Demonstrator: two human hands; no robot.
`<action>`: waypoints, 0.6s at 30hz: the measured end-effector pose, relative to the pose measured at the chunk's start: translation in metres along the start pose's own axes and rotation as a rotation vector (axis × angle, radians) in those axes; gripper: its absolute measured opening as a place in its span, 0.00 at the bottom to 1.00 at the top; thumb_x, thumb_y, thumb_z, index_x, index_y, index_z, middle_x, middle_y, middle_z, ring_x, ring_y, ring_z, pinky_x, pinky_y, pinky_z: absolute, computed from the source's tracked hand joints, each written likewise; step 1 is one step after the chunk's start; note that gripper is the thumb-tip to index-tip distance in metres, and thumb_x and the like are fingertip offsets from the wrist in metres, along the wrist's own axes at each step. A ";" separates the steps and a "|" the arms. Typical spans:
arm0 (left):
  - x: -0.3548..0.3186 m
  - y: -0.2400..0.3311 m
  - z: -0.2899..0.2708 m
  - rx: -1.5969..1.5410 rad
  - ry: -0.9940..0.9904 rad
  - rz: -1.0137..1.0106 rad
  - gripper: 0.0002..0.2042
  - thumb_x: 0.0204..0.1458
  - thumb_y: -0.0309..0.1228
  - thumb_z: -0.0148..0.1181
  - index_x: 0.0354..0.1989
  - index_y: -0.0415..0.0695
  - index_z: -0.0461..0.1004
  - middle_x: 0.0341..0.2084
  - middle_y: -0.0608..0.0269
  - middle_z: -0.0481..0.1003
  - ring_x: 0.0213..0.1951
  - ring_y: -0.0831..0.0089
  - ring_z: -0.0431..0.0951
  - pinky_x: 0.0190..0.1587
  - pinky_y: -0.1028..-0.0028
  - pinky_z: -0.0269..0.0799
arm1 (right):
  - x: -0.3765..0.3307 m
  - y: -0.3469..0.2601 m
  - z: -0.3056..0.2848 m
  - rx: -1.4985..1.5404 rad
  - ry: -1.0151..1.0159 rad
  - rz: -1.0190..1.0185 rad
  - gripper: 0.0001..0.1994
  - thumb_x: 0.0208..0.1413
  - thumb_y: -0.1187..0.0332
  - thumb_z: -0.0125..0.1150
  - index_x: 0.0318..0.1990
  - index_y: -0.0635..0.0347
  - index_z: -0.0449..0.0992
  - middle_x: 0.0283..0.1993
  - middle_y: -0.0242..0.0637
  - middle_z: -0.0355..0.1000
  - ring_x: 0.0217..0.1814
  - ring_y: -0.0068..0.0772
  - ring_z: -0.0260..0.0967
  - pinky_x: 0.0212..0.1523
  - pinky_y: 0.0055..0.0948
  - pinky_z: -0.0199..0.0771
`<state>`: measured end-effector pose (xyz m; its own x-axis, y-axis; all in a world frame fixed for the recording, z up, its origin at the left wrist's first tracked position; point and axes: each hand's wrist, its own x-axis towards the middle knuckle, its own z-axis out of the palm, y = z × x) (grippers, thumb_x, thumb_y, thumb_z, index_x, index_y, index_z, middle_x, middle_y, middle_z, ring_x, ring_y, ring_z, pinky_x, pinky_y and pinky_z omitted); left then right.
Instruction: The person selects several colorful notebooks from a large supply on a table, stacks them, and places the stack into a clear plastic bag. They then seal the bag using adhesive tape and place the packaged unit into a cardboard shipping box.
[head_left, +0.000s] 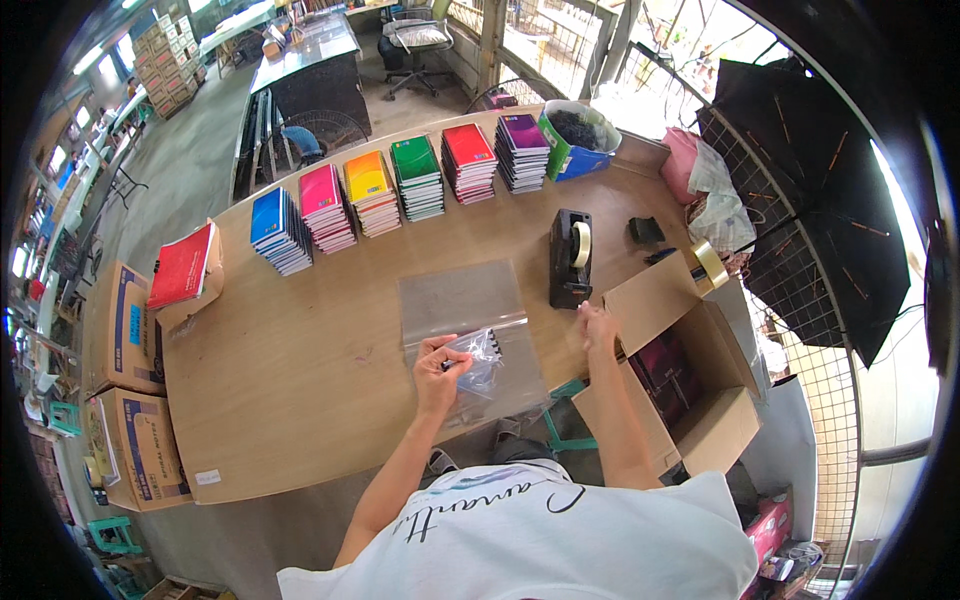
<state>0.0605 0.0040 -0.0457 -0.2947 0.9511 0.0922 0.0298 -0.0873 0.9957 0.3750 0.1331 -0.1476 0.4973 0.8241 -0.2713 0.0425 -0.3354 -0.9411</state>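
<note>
My left hand (438, 372) is closed at the left edge of a crinkled clear plastic wrapper (484, 372); a dark spiral binding shows through its upper right side. Beneath them a larger clear plastic sheet (460, 288) lies flat on the wooden table (300, 340). A black tape dispenser (560, 268) with a roll of clear tape (580, 244) stands right of the sheet. At its near end is my right hand (597, 328), thumb and fingers pinched together. Whatever is between those fingertips is too small to make out.
Stacks of notebooks in blue (280, 234), pink (326, 210), yellow (371, 194), green (416, 178), red (468, 164) and purple (522, 153) line the far edge. An open carton (725, 425) stands close by my right forearm. Left of the table are closed cartons (135, 330).
</note>
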 end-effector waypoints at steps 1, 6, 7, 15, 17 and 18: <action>0.002 0.003 0.005 -0.011 -0.029 0.002 0.06 0.36 0.17 0.67 0.23 0.42 0.81 0.44 0.62 0.72 0.45 0.73 0.71 0.46 0.75 0.66 | 0.008 0.023 0.001 0.322 -0.134 0.301 0.11 0.52 0.63 0.64 0.26 0.61 0.79 0.24 0.37 0.73 0.22 0.30 0.67 0.27 0.31 0.69; -0.003 -0.001 -0.007 0.006 0.006 -0.012 0.05 0.37 0.18 0.68 0.23 0.42 0.80 0.43 0.61 0.73 0.45 0.73 0.71 0.45 0.75 0.67 | -0.121 -0.049 0.062 0.617 -0.306 0.493 0.11 0.56 0.65 0.61 0.25 0.60 0.74 0.22 0.32 0.70 0.19 0.25 0.66 0.21 0.27 0.68; -0.002 0.000 -0.008 0.028 0.011 -0.001 0.05 0.37 0.18 0.68 0.23 0.42 0.80 0.43 0.61 0.73 0.45 0.72 0.71 0.45 0.75 0.67 | -0.146 -0.084 0.059 0.499 -0.383 0.331 0.11 0.56 0.66 0.61 0.25 0.61 0.74 0.21 0.31 0.69 0.18 0.22 0.64 0.18 0.22 0.65; -0.007 0.002 -0.003 0.042 -0.055 -0.032 0.07 0.37 0.20 0.68 0.27 0.43 0.80 0.43 0.62 0.73 0.48 0.71 0.70 0.49 0.73 0.66 | -0.223 -0.092 0.062 -0.415 -0.471 -0.106 0.15 0.55 0.64 0.64 0.20 0.64 0.75 0.14 0.30 0.68 0.13 0.16 0.61 0.12 0.19 0.57; -0.004 -0.014 -0.003 0.051 -0.071 0.009 0.15 0.36 0.21 0.69 0.36 0.46 0.78 0.42 0.61 0.73 0.47 0.71 0.71 0.47 0.73 0.67 | -0.226 -0.076 0.064 -0.344 -0.395 -0.077 0.17 0.53 0.62 0.66 0.19 0.64 0.75 0.13 0.30 0.68 0.13 0.16 0.61 0.13 0.20 0.58; 0.001 -0.017 -0.005 0.043 -0.079 0.026 0.21 0.35 0.22 0.69 0.42 0.48 0.76 0.41 0.60 0.73 0.46 0.70 0.72 0.45 0.73 0.68 | -0.230 -0.075 0.068 -0.314 -0.361 -0.069 0.17 0.53 0.61 0.66 0.18 0.64 0.76 0.13 0.30 0.67 0.13 0.17 0.61 0.13 0.20 0.58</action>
<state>0.0548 0.0050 -0.0622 -0.2166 0.9693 0.1161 0.0783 -0.1013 0.9918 0.1986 -0.0004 -0.0282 0.1543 0.9365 -0.3149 0.3523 -0.3499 -0.8680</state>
